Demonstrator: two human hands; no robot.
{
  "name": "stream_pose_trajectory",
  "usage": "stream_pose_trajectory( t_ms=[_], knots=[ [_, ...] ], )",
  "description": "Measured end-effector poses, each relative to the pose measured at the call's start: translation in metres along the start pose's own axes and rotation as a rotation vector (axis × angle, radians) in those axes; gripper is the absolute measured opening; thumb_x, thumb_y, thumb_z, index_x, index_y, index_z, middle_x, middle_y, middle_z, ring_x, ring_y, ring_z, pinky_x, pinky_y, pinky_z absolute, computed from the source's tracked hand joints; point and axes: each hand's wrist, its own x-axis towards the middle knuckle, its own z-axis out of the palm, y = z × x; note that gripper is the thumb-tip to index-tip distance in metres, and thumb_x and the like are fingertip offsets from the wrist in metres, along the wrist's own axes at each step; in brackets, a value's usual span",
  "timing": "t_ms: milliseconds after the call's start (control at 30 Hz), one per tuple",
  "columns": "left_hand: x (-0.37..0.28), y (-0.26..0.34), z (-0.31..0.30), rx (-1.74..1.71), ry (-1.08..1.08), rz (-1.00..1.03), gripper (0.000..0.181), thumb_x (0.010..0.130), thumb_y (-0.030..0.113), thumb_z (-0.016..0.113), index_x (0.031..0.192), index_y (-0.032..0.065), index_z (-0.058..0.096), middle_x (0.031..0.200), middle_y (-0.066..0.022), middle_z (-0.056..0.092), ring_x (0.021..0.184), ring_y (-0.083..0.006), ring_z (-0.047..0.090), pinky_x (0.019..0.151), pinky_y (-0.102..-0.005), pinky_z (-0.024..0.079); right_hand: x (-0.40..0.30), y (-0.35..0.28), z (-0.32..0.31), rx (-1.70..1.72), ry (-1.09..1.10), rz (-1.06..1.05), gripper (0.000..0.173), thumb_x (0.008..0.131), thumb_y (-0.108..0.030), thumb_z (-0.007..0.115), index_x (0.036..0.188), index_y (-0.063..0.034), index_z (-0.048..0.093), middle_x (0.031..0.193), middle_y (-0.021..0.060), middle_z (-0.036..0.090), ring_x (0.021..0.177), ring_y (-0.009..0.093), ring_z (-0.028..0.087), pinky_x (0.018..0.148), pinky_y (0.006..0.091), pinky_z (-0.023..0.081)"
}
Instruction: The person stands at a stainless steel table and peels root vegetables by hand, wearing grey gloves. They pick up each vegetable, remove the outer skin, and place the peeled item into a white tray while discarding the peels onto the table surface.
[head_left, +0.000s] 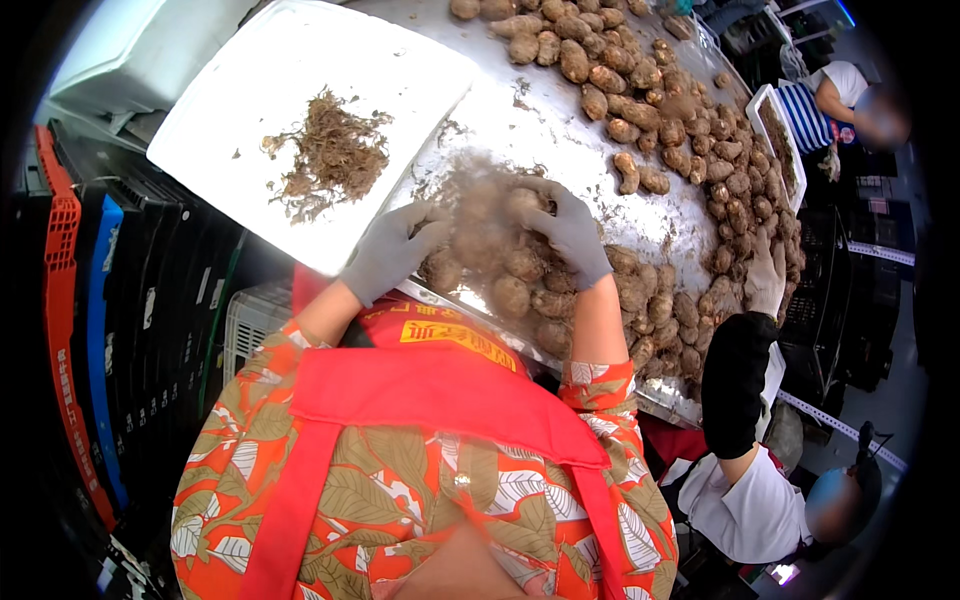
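Observation:
My left hand (396, 250), in a grey glove, is at the near edge of the metal table (517, 124), beside a white foam box lid or board. Its fingers are curled, and blur hides whether anything is between them. To the right, my right hand (568, 234), also gloved in grey, curls around a brown taro corm (523, 204). Several more taro corms (512, 296) lie in a loose heap between and below my hands. A brown haze or smear blurs the area between the hands.
Brown root fibres (337, 150) lie on the white foam board (247, 97) at upper left. A long heap of taro corms (630, 82) curves along the table's far and right sides. A co-worker's gloved hand (765, 276) reaches into it. Stacked crates (142, 300) stand at left.

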Motion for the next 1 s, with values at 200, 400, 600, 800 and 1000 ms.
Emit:
stream_pose_trajectory(
  t_ms=[200,400,600,800,1000],
  knots=[
    [0.011,0.009,0.006,0.024,-0.014,0.099,0.026,0.092,0.016,0.066,0.115,0.0031,0.069,0.090,-0.0002,0.065,0.076,-0.0047,0.056,0.072,-0.0220,0.048,-0.031,-0.020,0.018,0.543,0.059,-0.073,0.067,0.075,-0.018,0.075,0.135,0.0036,0.056,0.127,0.0134,0.061,0.111,0.021,0.061,0.095,0.0315,0.051],
    [0.024,0.022,0.021,0.042,0.104,0.488,0.048,0.085,0.012,0.069,0.132,0.0046,0.059,0.118,-0.0080,0.065,0.100,-0.0142,0.062,0.089,-0.0298,0.051,-0.037,-0.036,0.034,0.738,-0.053,-0.190,0.068,0.083,-0.016,0.074,0.140,0.0104,0.047,0.120,0.0139,0.062,0.100,0.017,0.063,0.087,0.0262,0.052],
    [0.022,0.033,0.008,0.006,-0.135,0.357,0.054,0.084,0.010,0.068,0.136,0.0034,0.054,0.129,-0.0139,0.061,0.120,-0.0224,0.058,0.104,-0.0346,0.046,-0.046,-0.045,0.046,0.708,0.048,-0.126,0.040,0.096,-0.020,0.059,0.126,0.0048,0.064,0.129,0.0090,0.063,0.110,0.018,0.061,0.094,0.0281,0.049],
    [0.019,0.043,0.007,-0.253,-0.154,0.215,0.055,0.084,0.010,0.070,0.135,-0.0002,0.054,0.131,-0.0141,0.061,0.119,-0.0187,0.058,0.102,-0.0320,0.046,-0.042,-0.044,0.046,0.391,0.233,-0.366,0.033,0.098,-0.020,0.059,0.119,0.0028,0.069,0.126,0.0115,0.065,0.107,0.016,0.062,0.087,0.0249,0.049],
    [0.022,0.040,0.009,-0.237,-0.096,0.203,0.053,0.085,0.009,0.070,0.135,0.0009,0.055,0.130,-0.0130,0.061,0.119,-0.0185,0.058,0.102,-0.0316,0.046,-0.055,-0.060,0.055,0.145,0.440,-0.356,0.024,0.089,-0.007,0.068,0.112,-0.0010,0.072,0.093,0.0063,0.066,0.092,0.014,0.063,0.082,0.0261,0.051]
  ],
)
